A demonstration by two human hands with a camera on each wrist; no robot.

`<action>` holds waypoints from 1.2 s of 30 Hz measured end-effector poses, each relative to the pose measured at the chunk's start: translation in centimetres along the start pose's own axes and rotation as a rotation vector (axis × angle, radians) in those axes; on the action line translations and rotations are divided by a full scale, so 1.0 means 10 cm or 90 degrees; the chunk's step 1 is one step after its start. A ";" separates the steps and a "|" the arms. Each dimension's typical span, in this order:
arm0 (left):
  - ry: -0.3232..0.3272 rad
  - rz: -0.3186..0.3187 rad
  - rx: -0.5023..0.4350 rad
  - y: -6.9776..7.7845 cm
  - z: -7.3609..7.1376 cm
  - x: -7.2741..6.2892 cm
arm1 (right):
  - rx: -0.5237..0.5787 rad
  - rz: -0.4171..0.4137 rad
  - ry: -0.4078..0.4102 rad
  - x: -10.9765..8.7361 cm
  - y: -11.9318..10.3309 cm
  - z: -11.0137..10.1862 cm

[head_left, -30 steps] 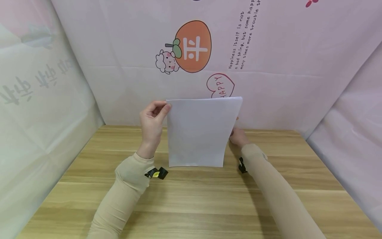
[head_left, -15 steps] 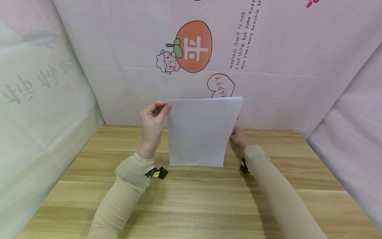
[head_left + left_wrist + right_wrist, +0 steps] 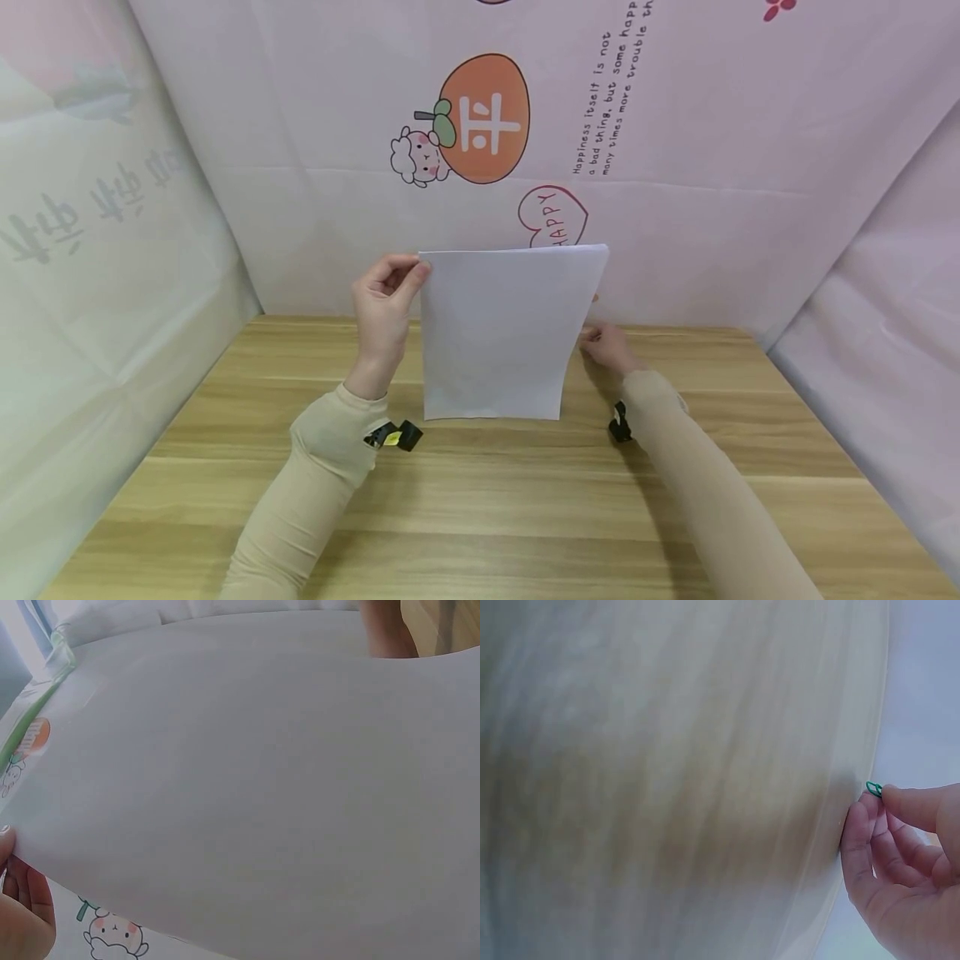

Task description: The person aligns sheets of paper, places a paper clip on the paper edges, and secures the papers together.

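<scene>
White paper (image 3: 502, 333) stands upright over the table, its top edge facing the back wall and its lower edge close to the wood. My left hand (image 3: 381, 312) pinches its top left corner between thumb and fingers. In the left wrist view the paper (image 3: 247, 787) fills most of the picture. Beyond the paper's right edge, low near the table's back, is my right hand (image 3: 611, 348), its fingertips partly hidden in the head view. The right wrist view shows this hand (image 3: 907, 855) pinching a small green paper clip (image 3: 874, 789) between thumb and forefinger.
The wooden table (image 3: 495, 517) runs back to a printed white cloth (image 3: 675, 250). Similar cloth hangs at the left (image 3: 112, 292) and right. Black wrist cameras sit on the left sleeve (image 3: 330, 442) and the right sleeve (image 3: 697, 467).
My right hand has shifted slightly to the right, away from the paper's edge. The left hand and the paper hold nearly still.
</scene>
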State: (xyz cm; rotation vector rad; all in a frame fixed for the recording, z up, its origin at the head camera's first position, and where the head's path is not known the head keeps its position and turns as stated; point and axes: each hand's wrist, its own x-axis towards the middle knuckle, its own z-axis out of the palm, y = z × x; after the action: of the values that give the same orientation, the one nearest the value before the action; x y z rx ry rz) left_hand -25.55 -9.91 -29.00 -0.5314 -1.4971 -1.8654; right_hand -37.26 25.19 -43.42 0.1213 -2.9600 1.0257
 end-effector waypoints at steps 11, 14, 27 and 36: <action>0.008 0.000 0.009 0.00 0.00 0.00 | 0.042 0.009 -0.006 -0.13 -0.02 -0.07; 0.009 -0.003 0.004 0.01 0.01 0.00 | 0.045 0.000 0.002 -0.16 -0.02 -0.07; -0.003 -0.001 0.013 0.00 0.00 0.00 | 0.050 -0.005 0.015 -0.29 -0.10 -0.20; -0.003 -0.004 0.021 0.01 -0.01 0.00 | 0.032 -0.031 0.038 -0.33 -0.16 -0.25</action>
State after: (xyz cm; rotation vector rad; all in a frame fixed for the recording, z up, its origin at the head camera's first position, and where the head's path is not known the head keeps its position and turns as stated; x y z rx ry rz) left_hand -25.47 -9.96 -28.97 -0.5161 -1.5311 -1.8412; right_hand -33.85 25.73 -40.63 0.1587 -2.8639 1.0782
